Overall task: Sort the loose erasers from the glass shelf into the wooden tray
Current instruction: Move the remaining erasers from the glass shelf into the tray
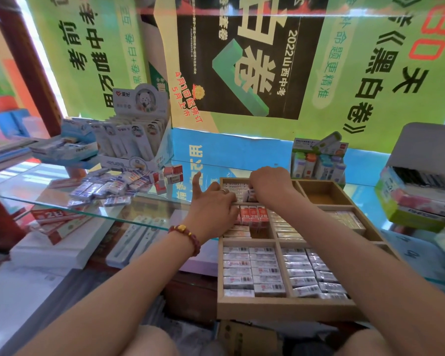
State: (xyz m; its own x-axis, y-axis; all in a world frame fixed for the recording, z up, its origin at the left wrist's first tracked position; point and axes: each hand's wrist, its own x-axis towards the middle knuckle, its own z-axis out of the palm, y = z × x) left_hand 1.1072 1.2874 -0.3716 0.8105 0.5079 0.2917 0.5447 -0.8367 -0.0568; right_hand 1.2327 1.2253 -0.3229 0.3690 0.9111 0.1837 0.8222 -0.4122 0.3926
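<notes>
Stationery-shop counter backed by green and black printed posters [242, 60]. Right hand [270, 186]: fingers curled downward, pinching a small white paper-sleeved eraser [251, 195] over the far-left compartment of the partitioned wooden tray [280, 308]. Left hand [212, 209]: thumb and forefinger lifted, remaining fingers bent onto the packed rows beside it, holding nothing that shows. Nearer compartments hold red 2B erasers [253, 214] and white barcoded ones; the far-right compartment appears bare. Left of the tray, a heap of loose blue-and-white erasers [108, 187] lies on the transparent glass shelf [144, 211]. Step judged: seating one eraser in its row. Next move calls for release, then a reach leftward to the heap.
</notes>
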